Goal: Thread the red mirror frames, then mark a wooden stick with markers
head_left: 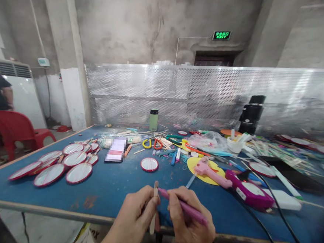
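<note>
Near the front edge of the blue table, my left hand (136, 213) pinches a flat wooden craft stick (152, 224) upright between thumb and fingers. The stick's top end looks darker, brownish pink. My right hand (189, 221) grips a purple-pink marker pen (191, 211) like a writing tool. Its tip points left and is at or very close to the upper part of the stick; whether they touch I cannot tell. Beyond both hands lies a round white disc with a red rim (149, 164).
Red-rimmed discs (74, 159) cluster at the left beside a phone (116, 148). A pink glue gun (212, 171) lies on a yellow disc (192, 163), by a purple device (248, 192) with cables. Scissors (152, 143), a green bottle (153, 120) and a black flask (252, 113) stand farther back.
</note>
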Motion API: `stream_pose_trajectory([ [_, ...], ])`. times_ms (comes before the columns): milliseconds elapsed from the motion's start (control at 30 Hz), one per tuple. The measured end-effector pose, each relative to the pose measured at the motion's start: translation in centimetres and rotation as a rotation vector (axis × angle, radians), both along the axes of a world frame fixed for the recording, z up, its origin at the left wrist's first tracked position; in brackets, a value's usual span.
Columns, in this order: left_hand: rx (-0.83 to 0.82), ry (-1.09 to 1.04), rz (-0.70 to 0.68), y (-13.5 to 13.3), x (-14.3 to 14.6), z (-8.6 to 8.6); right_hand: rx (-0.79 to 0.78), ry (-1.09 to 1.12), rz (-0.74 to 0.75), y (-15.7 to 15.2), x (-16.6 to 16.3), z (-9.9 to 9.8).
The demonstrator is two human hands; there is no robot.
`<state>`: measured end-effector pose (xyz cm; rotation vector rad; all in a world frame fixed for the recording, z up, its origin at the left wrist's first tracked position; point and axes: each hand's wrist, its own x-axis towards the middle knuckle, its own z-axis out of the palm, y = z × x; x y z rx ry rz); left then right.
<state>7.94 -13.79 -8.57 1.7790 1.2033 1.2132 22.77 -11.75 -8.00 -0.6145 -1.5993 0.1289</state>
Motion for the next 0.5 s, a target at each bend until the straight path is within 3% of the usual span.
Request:
stream_pose_trajectory([
  [267, 0.001, -0.008, -0.005, -0.1, 0.1, 0.0, -0.043, 0.049, 0.031, 0.1, -0.2, -0.1],
  [500, -0.009, -0.042, -0.047, 0.8, -0.1, -1.1, -0.125, 0.094, 0.000, 0.2, -0.3, -1.1],
])
